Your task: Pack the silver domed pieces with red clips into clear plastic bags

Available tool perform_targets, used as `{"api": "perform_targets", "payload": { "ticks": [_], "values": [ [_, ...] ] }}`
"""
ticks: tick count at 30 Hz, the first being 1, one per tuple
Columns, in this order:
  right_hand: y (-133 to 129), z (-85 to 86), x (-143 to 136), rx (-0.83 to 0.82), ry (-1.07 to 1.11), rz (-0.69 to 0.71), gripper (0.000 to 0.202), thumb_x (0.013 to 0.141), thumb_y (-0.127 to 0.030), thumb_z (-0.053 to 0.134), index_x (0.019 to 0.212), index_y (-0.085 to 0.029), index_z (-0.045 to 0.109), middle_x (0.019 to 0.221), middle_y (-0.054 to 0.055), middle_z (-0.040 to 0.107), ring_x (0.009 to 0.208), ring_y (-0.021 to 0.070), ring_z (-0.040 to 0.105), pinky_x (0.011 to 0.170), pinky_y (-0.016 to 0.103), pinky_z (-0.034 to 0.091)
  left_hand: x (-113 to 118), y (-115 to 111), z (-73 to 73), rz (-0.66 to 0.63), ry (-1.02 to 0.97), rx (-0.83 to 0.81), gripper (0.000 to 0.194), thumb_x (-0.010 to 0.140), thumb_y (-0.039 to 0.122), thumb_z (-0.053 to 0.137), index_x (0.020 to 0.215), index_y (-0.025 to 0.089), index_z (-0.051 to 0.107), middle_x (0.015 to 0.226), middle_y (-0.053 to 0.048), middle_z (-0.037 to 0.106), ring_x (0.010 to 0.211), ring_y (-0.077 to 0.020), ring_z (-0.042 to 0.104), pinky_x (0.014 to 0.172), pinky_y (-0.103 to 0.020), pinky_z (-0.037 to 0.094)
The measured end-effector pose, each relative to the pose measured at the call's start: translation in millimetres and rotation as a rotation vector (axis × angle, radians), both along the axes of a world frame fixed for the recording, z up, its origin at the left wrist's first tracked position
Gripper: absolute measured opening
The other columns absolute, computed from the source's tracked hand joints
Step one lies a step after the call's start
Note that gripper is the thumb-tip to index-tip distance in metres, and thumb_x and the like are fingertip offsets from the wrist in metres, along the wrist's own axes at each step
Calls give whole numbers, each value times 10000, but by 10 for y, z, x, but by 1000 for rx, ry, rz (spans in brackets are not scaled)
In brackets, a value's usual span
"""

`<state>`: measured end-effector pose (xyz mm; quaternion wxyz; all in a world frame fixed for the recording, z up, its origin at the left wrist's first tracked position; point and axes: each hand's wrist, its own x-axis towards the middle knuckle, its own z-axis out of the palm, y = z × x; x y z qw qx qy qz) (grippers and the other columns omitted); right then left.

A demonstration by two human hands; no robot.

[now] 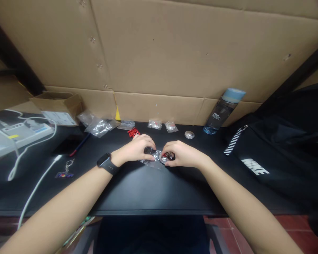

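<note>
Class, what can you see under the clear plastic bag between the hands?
Along the near edge of the clear plastic bag, the black tabletop shows. The left hand covers part of the bag; what lies beneath there cannot be seen.

Cardboard wall (153, 67): brown, creased, beyond the left hand (141, 147) and right hand (181, 153)
Dark post (18, 53): slanting, far left of the left hand
Worktop (159, 197): black, beneath both, pale sheen on their near side
Floor (296, 224): red tiles, below, right of the right hand
</note>
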<state>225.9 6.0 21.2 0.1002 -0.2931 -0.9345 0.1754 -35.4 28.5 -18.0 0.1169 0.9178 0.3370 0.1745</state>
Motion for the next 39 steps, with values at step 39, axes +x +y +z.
{"api": "perform_targets", "payload": {
  "ticks": [39],
  "values": [
    [93,-202,-109,-151,286,-3,312,783,-338,855,1067,-227,787,1044,43,786,890,181,723,817,286,555,-53,-3,63,-58,14,-43,337,857,488,780,1088,243,758,1120,-62,730,1098,-255,630,979,-341,422]
  ]
}}
